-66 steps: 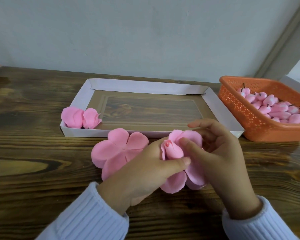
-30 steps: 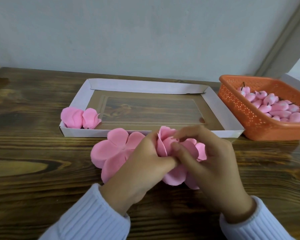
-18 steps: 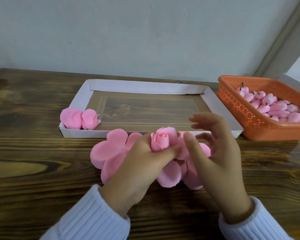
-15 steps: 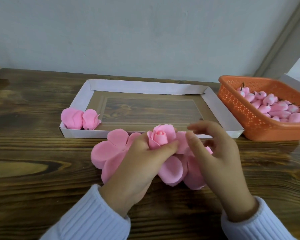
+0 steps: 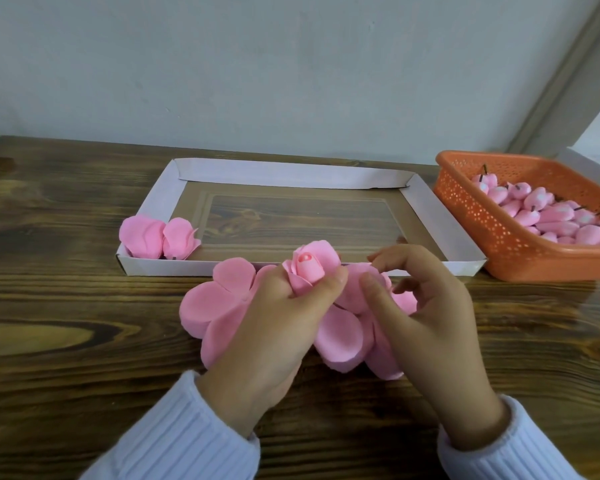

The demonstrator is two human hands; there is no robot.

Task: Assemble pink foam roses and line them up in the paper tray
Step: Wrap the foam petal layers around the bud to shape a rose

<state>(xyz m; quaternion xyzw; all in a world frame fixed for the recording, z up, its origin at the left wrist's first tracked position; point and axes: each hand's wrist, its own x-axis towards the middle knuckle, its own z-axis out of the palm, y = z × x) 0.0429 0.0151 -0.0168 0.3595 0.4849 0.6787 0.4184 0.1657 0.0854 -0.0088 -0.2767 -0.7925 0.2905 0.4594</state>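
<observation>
- Dark wooden counter [image 5: 66, 306] under a pale wall; paper tray [image 5: 291, 173] mid-frame.
- Left hand [image 5: 274, 327] pinches the rose [image 5: 309, 268] at centre, its bud pointing up toward the tray.
- Right hand [image 5: 430, 334], just right of it, pinches an outer petal [image 5: 357, 289] and looks best placed for the next wrap.

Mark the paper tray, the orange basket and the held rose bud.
paper tray [image 5: 291, 176], head view, far wall.
orange basket [image 5: 482, 216], head view, perforated near wall.
rose bud [image 5: 309, 270], head view, its rounded front.
</observation>
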